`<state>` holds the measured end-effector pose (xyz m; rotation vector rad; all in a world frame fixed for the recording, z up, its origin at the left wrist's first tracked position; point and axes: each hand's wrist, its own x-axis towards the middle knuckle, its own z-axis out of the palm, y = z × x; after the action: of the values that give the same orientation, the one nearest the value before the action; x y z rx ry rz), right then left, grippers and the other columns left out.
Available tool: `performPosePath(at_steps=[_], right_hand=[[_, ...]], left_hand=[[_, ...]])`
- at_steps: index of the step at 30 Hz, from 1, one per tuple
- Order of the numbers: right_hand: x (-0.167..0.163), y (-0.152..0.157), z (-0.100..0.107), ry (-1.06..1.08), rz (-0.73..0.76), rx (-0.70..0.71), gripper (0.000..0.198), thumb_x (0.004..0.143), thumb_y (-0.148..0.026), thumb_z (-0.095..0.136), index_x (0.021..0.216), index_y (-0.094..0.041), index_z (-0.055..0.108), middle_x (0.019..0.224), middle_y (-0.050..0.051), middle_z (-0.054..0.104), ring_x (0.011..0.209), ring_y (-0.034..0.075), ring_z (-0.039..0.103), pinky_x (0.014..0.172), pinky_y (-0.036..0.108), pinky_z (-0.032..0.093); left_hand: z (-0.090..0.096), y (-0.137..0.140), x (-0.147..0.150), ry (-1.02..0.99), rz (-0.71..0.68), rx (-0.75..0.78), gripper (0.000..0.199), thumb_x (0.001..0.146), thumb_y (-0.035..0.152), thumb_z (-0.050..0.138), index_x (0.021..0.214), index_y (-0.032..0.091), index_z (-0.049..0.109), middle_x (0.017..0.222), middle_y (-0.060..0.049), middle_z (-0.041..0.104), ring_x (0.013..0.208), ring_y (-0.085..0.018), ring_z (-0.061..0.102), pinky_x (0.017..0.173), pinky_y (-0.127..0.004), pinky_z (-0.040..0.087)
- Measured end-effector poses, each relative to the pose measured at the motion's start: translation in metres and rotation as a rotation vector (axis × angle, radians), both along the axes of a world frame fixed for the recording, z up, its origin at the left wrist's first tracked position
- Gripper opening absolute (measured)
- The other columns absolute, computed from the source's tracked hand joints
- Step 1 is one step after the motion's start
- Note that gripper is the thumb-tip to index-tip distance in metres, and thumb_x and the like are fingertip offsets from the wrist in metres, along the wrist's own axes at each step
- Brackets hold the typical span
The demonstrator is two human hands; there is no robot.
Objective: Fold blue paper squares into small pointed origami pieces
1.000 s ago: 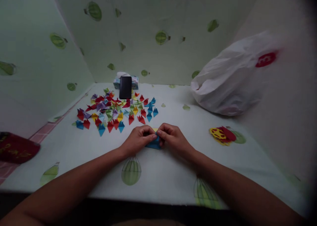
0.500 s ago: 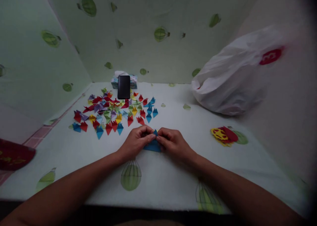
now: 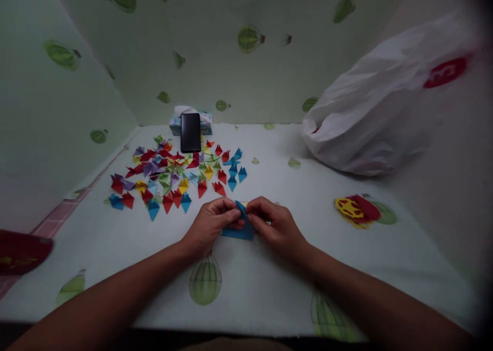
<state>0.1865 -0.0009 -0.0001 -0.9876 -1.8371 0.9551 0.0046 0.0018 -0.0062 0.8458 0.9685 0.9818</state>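
Observation:
A small folded piece of blue paper (image 3: 241,207) is held up between my two hands at the middle of the table. My left hand (image 3: 211,222) pinches it between thumb and forefinger from the left. From the right, my right hand (image 3: 276,227) closes thumb and forefinger on its edge; the fingertips partly hide the paper. Flat blue paper (image 3: 239,233) lies just under my hands, with a bit of yellow showing near it. Beyond my left hand, many folded paper pieces (image 3: 167,201) in red, blue, yellow, green and purple are spread over the tabletop.
A black phone (image 3: 190,133) leans against a tissue box (image 3: 175,124) at the back. On the right stand a bulging white plastic bag (image 3: 370,115) and red and yellow cut-out shapes (image 3: 356,210). Something dark red (image 3: 23,252) sits at the left edge.
The small folded blue paper has tilted to the left between my fingers. My right fingertips have shifted slightly, and more of the flat blue paper shows below. The camera view has moved a little.

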Motion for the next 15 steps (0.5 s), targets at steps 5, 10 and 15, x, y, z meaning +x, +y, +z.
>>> performPosePath(at_steps=[5,10,15], right_hand=[[0.0014,0.0009,-0.0006,-0.045,-0.013,0.059,0.005,0.088,-0.016,0.061,0.089,-0.020,0.060,0.073,0.000,0.064,0.063,0.013,0.057,0.060,0.024,0.044],[0.0021,0.0010,-0.0010,-0.086,-0.017,0.117,0.007,0.088,-0.017,0.065,0.090,-0.019,0.060,0.075,0.000,0.064,0.064,0.013,0.058,0.060,0.024,0.044],[0.0024,0.0012,-0.0007,-0.102,-0.002,0.124,0.006,0.089,-0.018,0.063,0.088,-0.020,0.058,0.074,0.000,0.064,0.063,0.013,0.058,0.061,0.025,0.045]], left_hand=[[-0.0007,0.0006,-0.0021,0.035,-0.032,0.046,0.027,0.069,0.030,0.083,0.080,0.015,0.065,0.071,0.001,0.069,0.065,-0.012,0.068,0.067,-0.025,0.055],[0.0046,0.0026,-0.0058,0.103,-0.059,0.138,0.021,0.070,0.029,0.081,0.081,0.015,0.070,0.074,-0.001,0.070,0.069,-0.012,0.065,0.068,-0.024,0.052],[0.0059,0.0036,-0.0069,0.160,-0.071,0.219,0.017,0.071,0.027,0.079,0.081,0.015,0.072,0.075,-0.001,0.069,0.070,-0.012,0.062,0.068,-0.024,0.050]])
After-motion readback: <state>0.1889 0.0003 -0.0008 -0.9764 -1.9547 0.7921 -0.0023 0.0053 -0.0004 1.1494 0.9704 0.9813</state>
